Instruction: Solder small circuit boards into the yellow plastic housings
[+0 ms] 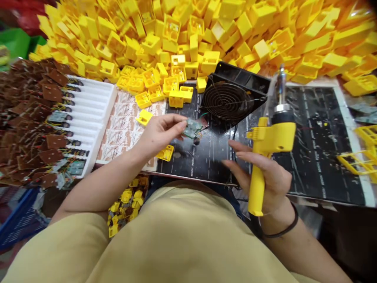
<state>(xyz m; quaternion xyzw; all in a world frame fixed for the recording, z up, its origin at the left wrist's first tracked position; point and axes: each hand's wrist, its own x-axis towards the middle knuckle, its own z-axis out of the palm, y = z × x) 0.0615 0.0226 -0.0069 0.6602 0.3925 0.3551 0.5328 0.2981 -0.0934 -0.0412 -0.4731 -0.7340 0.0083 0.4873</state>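
Observation:
My left hand [160,131] pinches a small green circuit board [193,127] above the black work mat [312,157], just in front of a black fan [228,100]. Wires hang from the board toward the mat. My right hand [265,177] holds the grip of a yellow soldering gun [269,147] in its palm, with the fingers partly stretched out; the gun's metal tip [282,84] points up and away, to the right of the fan. A single yellow plastic housing [165,152] lies on the mat below my left hand.
A large heap of yellow plastic housings [191,35] fills the back of the bench. A white foam tray [91,114] and stacked brown circuit boards [35,122] sit at left. More yellow parts [126,204] lie below the bench edge. Yellow frames [361,157] rest at right.

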